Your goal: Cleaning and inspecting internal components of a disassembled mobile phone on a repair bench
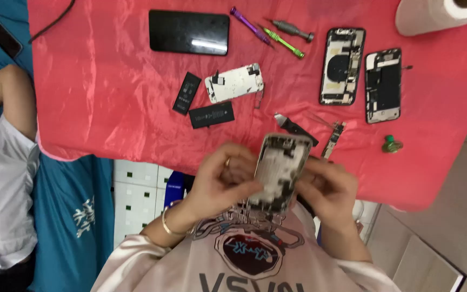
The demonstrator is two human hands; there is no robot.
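Opened phone shell (279,170) between left hand (224,181) and right hand (328,192)

Opened phone shell (281,170) between both hands

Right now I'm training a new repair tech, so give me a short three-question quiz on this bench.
1. True or false: both hands grip the opened phone shell above the red cloth.
2. How many loose black batteries lie on the cloth? A) one B) two C) four
3. What sits at the cloth's top right corner?

Key:
1. True; the left hand and right hand both hold it.
2. B; small battery, larger battery.
3. A white paper roll.
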